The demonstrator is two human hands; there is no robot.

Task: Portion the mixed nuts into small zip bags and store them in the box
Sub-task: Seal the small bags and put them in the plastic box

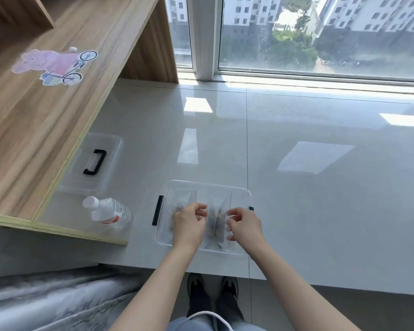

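Zip bag [216, 225] of nuts upright between both hands, inside clear box [245, 194]; long axis running away from body. Left hand [189, 225] pinching one side, right hand [244, 226] pinching the other, equally near. Beyond left hand: water bottle [109, 212], then box lid [93, 161]. Nothing blocking.

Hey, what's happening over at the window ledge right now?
A person is standing at the ledge with both hands in a clear plastic box. The left hand and right hand each pinch a small zip bag of nuts, arranging the bags upright inside. The box's lid lies off to the left, beside a plastic bottle.
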